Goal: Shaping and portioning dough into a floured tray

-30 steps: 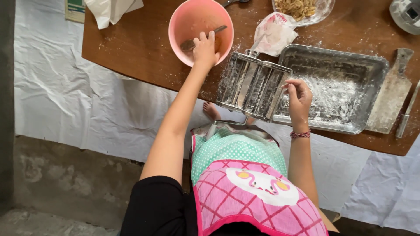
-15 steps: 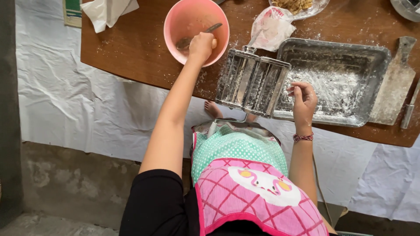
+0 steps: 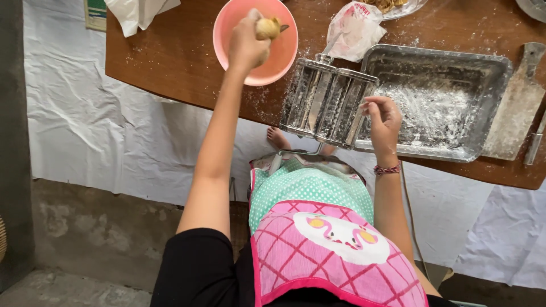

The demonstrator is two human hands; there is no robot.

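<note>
Change: left hand [image 3: 248, 44] now lifts a dough lump [image 3: 266, 27] out of the pink bowl [image 3: 227, 23].
Left hand: fingers clamped on the dough, above the bowl.
Right hand [image 3: 384, 118]: loosely curled beside the metal pasta roller [image 3: 327, 102], over the floured tray [image 3: 483, 74] edge; holds nothing visible.

one pink bowl [image 3: 278, 57], one metal tray [image 3: 489, 74], one pasta machine [image 3: 327, 102], one cleaver [image 3: 517, 108].

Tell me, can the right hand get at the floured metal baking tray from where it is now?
Probably yes. The right hand rests at the metal pasta roller machine, right beside the rectangular floured metal tray, and nothing stands between them. Its fingers look curled, maybe on a small handle.
</note>
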